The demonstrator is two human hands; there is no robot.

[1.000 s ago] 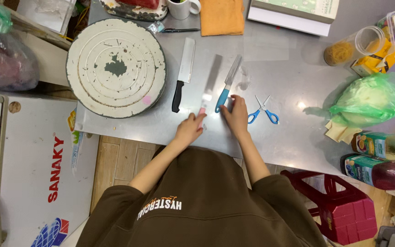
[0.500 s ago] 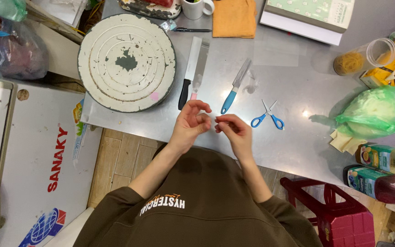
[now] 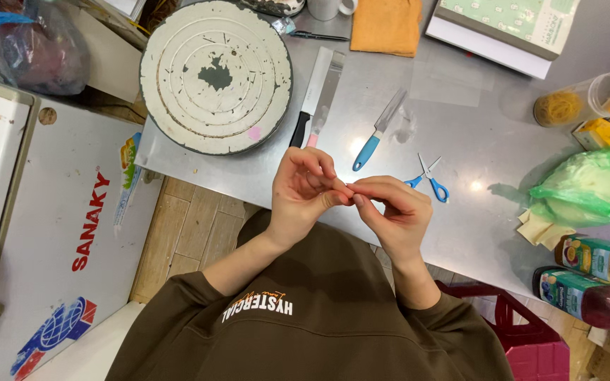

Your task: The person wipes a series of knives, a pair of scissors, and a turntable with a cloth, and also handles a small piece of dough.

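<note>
My left hand (image 3: 305,187) and my right hand (image 3: 393,212) are raised together over the near edge of the steel table (image 3: 474,120). Their fingertips meet in a pinch, and I see nothing between them. Just beyond the hands lie a blue-handled knife (image 3: 378,132) and small blue scissors (image 3: 428,180). A black-handled knife (image 3: 311,92) and a pink-handled spatula (image 3: 327,88) lie side by side beside a round white cake turntable (image 3: 215,74).
A green plastic bag (image 3: 594,187), a clear jar of rubber bands (image 3: 580,99) and bottles (image 3: 594,257) stand at the right. An orange cloth (image 3: 387,25) and a flat box (image 3: 503,25) lie at the back. A white chest freezer (image 3: 58,233) is on the left, a red crate (image 3: 531,339) below right.
Both hands lifted off the table near the knives and came together toward me, fingertips now touching. The spatula moved from beside the blue-handled knife to beside the black-handled one.
</note>
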